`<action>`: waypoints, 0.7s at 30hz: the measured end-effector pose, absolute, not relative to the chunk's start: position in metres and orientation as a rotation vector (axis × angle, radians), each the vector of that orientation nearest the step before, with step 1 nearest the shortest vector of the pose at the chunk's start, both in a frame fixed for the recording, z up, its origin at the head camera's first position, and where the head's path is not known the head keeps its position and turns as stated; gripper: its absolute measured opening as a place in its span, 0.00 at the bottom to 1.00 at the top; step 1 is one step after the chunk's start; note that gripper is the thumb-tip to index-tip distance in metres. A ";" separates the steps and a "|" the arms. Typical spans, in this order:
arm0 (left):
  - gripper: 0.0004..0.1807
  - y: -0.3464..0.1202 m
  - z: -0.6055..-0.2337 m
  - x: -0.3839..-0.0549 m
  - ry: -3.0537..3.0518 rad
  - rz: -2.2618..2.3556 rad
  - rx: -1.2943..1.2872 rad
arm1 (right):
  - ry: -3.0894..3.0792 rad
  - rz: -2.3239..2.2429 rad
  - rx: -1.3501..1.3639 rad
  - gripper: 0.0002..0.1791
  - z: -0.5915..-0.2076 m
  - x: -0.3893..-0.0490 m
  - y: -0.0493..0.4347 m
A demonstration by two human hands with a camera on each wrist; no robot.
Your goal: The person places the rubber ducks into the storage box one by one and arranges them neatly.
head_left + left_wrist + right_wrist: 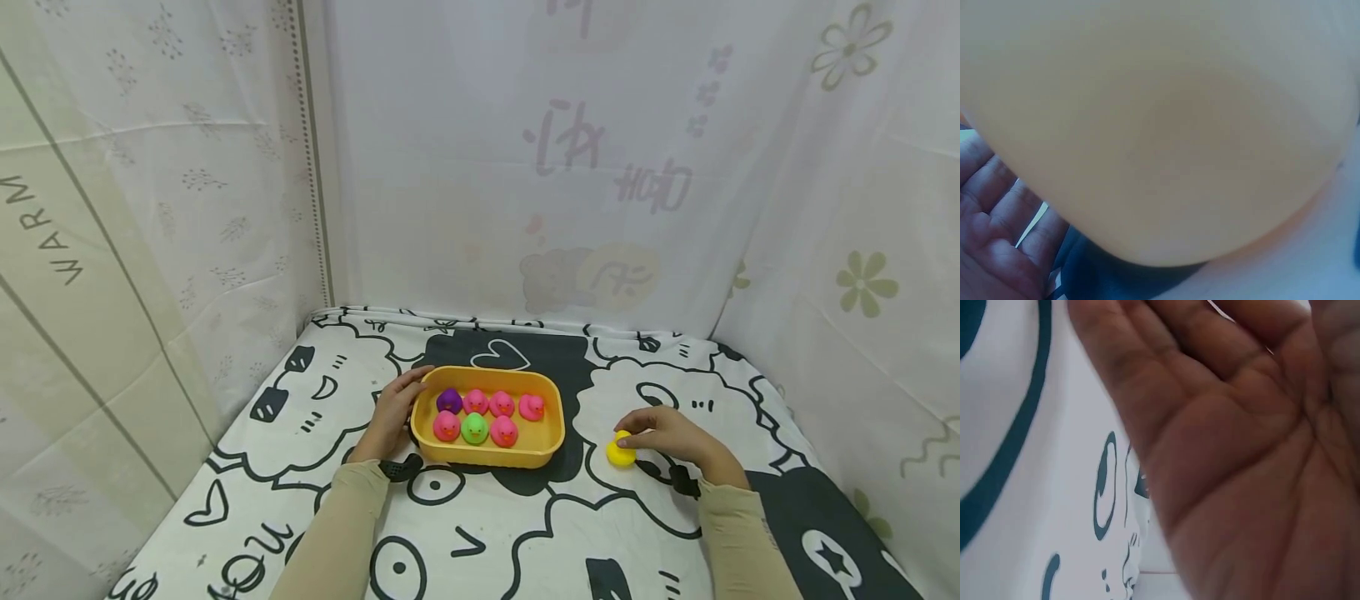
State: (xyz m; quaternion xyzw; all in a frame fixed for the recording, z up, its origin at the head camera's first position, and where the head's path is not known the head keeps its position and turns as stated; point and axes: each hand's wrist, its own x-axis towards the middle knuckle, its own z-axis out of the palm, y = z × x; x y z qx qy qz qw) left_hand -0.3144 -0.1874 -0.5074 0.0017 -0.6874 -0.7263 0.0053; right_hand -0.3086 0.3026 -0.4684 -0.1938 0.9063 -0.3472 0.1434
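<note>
A yellow tray (487,457) stands on the patterned cloth with several small rubber ducks in it: one purple (449,401), one green (475,428), the others pink (504,432). My left hand (392,414) lies along the tray's left end, its fingers stretched out and touching the far left corner. In the left wrist view the tray wall (1166,156) fills most of the picture, beside the palm. To the right of the tray, my right hand (663,433) pinches a yellow rubber duck (620,451) from above, low over the cloth. The right wrist view shows the palm but not the duck.
Black and white cartoon cloth (465,517) covers the table. Pale printed curtains (480,167) hang behind it and at both sides. A dark strap (401,468) circles the left wrist, and another (683,481) the right.
</note>
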 end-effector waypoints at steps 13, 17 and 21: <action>0.20 -0.187 -0.507 -0.314 -2.157 -2.269 0.037 | 2.812 -0.910 -0.486 0.18 -0.475 -0.312 0.291; 0.20 -0.187 -0.506 -0.313 -2.149 -2.268 0.027 | 2.763 -0.935 -0.536 0.16 -0.471 -0.308 0.294; 0.20 -0.186 -0.505 -0.313 -2.157 -2.260 0.018 | 2.712 -0.968 -0.589 0.15 -0.468 -0.306 0.300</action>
